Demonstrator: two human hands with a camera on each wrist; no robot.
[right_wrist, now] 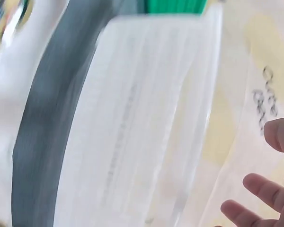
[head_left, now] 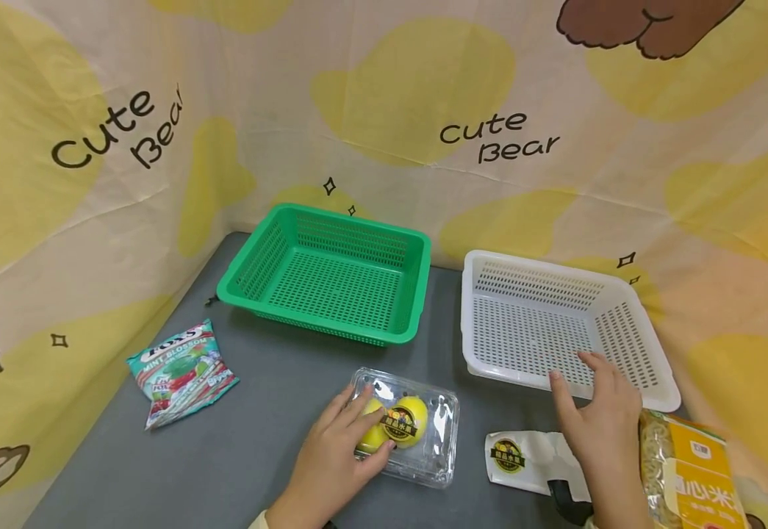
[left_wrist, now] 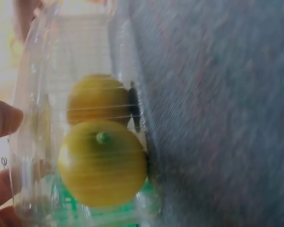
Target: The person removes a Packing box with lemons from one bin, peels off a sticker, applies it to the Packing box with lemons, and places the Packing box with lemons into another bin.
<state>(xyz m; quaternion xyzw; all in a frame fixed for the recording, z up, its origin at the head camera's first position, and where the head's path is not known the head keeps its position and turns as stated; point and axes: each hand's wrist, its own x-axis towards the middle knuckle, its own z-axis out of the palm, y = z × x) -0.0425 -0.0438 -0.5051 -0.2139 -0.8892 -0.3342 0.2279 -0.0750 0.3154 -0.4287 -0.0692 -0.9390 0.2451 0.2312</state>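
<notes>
My left hand (head_left: 334, 450) rests on the left part of a clear plastic fruit box (head_left: 442, 435), its fingers lying over the lid. Inside are two round yellow fruits (head_left: 415, 411) beneath a dark round label; the left wrist view shows a green stem nub on the nearer fruit (left_wrist: 103, 165). My right hand (head_left: 600, 417) is raised with fingers spread and holds nothing. In the head view it overlaps the front rim of a white basket (head_left: 467, 316). Beneath that hand lies a white packet (head_left: 530, 452) with a similar label, partly covered by the wrist.
A green basket (head_left: 423, 286) stands at the back, left of the white one. At the left lies a teal candy bag (head_left: 181, 375). A yellow-orange noodle pack (head_left: 694, 470) lies at the right, beside my right wrist. Printed cloth walls (head_left: 384, 95) enclose the grey table (head_left: 258, 426).
</notes>
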